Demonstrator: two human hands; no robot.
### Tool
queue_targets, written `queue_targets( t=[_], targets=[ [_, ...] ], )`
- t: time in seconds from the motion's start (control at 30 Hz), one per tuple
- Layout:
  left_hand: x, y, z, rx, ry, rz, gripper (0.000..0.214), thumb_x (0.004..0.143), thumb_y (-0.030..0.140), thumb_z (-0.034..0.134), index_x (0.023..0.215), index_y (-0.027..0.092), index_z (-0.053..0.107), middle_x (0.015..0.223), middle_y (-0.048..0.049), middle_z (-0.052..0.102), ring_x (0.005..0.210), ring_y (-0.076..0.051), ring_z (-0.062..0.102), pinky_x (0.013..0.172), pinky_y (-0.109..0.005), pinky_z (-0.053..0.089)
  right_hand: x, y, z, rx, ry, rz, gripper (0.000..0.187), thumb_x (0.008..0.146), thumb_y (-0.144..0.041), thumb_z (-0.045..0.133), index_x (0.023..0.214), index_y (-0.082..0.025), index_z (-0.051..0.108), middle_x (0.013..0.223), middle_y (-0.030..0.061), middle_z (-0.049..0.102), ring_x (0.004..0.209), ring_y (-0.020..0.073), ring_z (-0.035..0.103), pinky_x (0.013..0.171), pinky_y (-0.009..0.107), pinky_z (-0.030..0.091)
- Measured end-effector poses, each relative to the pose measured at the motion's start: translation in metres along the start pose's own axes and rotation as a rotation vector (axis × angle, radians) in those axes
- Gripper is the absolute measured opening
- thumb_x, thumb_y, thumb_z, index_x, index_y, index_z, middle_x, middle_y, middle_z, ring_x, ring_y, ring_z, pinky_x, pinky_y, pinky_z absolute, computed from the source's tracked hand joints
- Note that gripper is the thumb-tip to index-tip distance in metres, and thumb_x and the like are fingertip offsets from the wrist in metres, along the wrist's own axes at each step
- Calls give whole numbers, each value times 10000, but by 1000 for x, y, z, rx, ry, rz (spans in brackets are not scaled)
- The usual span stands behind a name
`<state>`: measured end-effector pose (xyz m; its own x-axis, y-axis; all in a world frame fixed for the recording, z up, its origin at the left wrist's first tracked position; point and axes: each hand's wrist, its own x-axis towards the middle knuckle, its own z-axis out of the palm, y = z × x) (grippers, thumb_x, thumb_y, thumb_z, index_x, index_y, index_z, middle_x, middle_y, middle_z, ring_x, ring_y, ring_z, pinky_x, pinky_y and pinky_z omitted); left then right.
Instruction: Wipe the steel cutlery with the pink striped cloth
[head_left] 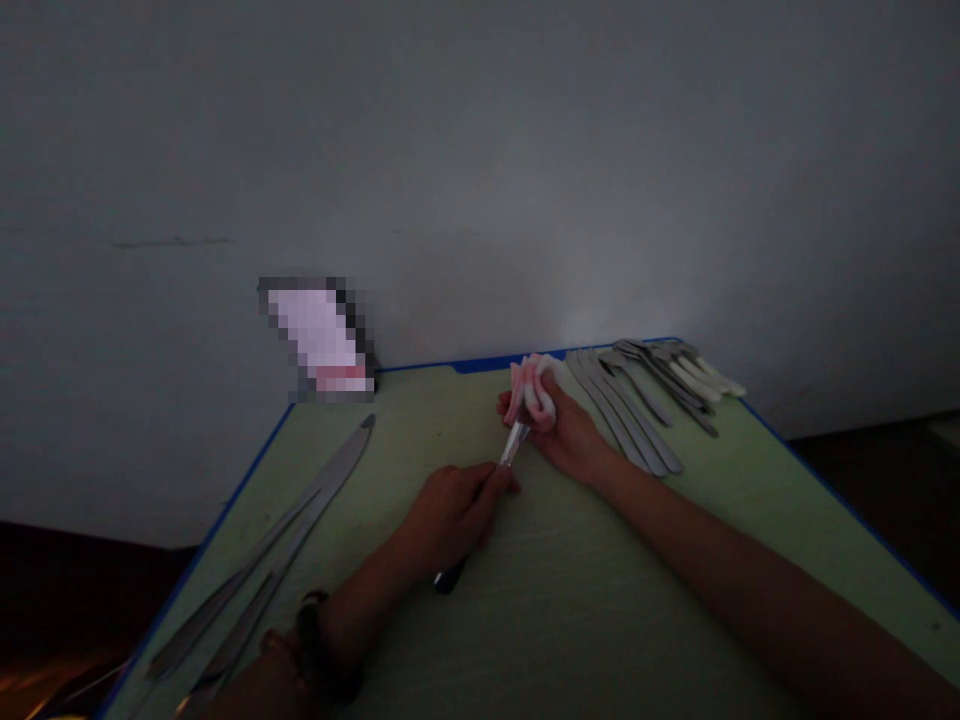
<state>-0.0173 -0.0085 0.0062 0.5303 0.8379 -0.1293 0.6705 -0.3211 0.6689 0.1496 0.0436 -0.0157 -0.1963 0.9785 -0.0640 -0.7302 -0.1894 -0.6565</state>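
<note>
Clamping probable knife (513, 446) (dim light) in left hand (451, 512); its long axis runs near-left to far-right, into pink-white cloth (534, 392) gripped by right hand (568, 432).

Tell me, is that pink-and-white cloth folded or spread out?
Folded: the cloth shows layers doubled back on themselves, gathered in the right hand at the far end of the utensil.

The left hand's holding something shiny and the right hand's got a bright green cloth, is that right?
Not quite: the cloth isn't green. The head view shows it is pink and white. The rest is right: it is in the right hand, and the left hand holds a shiny utensil.
</note>
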Motion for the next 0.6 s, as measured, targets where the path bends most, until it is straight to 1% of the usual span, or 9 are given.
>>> queue_targets(
  t=[0.07,0.17,0.33,0.43,0.6],
  targets=[
    [0,0,0,5,3,4,454,940,435,272,921,179,646,445,44,556,493,-130,580,552,-214,419,0,2,0,-33,-1,-18,337,879,-425,451,957,-134,603,774,72,678,690,150,629,728,296,508],
    [0,-1,1,19,21,10,452,939,445,279,890,181,643,451,46,546,490,-125,573,541,-208,409,0,3,-1,-23,12,-17,350,871,-448,459,963,-141,599,765,63,677,698,149,627,736,299,505],
    [1,-3,3,42,26,10,448,936,454,289,872,191,646,461,46,550,474,-117,562,513,-201,388,1,-1,-3,84,7,11,420,857,-538,418,949,-171,600,774,56,676,719,160,632,723,309,513],
    [1,-3,3,57,19,15,437,933,454,302,888,197,652,468,43,560,483,-119,567,510,-201,385,2,-3,-5,133,19,17,423,856,-548,404,934,-181,599,767,58,676,721,167,634,705,314,520],
    [0,-2,2,54,14,19,432,931,444,306,875,190,651,468,40,561,489,-121,566,520,-205,390,2,-1,-5,63,29,11,398,866,-508,428,1007,-166,577,757,64,679,698,157,637,715,306,523]
  ],
)
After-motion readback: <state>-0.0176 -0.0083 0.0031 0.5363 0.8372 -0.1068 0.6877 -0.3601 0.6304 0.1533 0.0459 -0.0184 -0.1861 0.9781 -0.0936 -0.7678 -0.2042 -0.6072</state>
